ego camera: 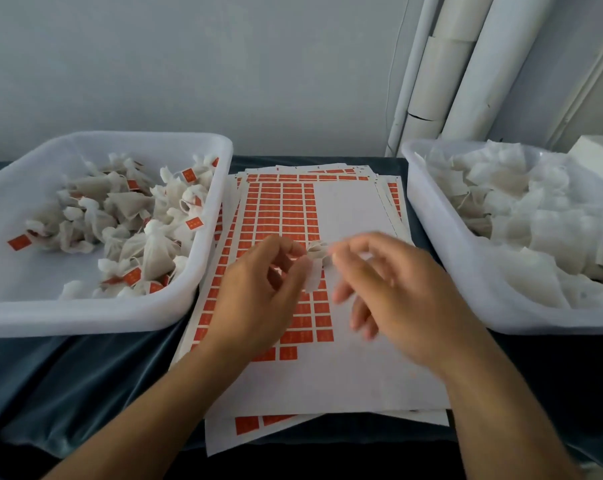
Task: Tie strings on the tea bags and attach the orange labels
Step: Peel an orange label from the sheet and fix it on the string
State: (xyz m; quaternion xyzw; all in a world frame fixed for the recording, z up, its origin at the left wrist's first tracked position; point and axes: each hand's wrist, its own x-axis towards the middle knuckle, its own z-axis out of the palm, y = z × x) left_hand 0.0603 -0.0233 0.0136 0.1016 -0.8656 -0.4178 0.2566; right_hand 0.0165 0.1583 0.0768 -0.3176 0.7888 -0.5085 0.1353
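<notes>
Tea bags everywhere, in two white bins plus one in hand. Dark cloth-covered counter [85,375] filling the lower frame, its far edge against a pale wall, white pipes [466,64] standing upper right.

Left bin [95,320], left of centre: a loose heap of tied tea bags [133,216] with orange tags, too many and too tangled to count; bare bin floor showing along its near and left sides.

Right bin [442,244], running off the right edge: piled with untied white bags [535,216], count not readable.

Between the bins, a fanned stack of label sheets [345,375], several deep; top sheet with columns of orange labels [282,216] on its left part, right part and near part stripped to bare backing. Sheet edges lying just beside both bins, little counter left between.

Above the sheets, centre frame: left hand [258,296] and right hand [400,299], both blurred. One small tea bag [315,263] pinched in the left grip; right grip fingertips pinched at its gathered neck, string not discernible.
</notes>
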